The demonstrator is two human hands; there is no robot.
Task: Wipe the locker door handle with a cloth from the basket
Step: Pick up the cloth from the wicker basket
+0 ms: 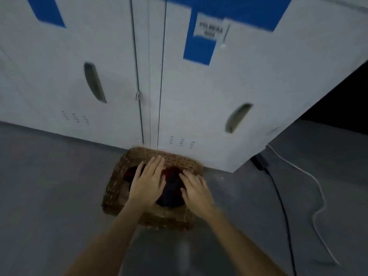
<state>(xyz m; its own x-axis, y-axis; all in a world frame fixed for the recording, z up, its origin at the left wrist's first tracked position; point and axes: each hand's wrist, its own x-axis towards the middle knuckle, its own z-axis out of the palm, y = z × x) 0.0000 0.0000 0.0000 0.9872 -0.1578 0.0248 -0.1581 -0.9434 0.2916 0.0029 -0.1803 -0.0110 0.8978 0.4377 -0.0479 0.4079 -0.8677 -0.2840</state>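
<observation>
Grey floor before the lockers (199,86) carries the wicker basket (115,188), where the dark cloth (172,188) lies soft and light under the open left hand (148,183) and right hand (196,191), likely easiest pinched at a raised fold

Floor: smooth grey concrete floor (49,186), dimly lit, a faint sheen near the bottom centre.
Furniture: tall pale grey metal locker bank (111,56) with blue panels (199,50) and small vent slots low down.
Label: white paper label (210,28), text blurred.
Cables: black cable (278,196) and white cable (316,188) trailing on the floor at right.
Far right: dark, unlit gap (342,92).
</observation>
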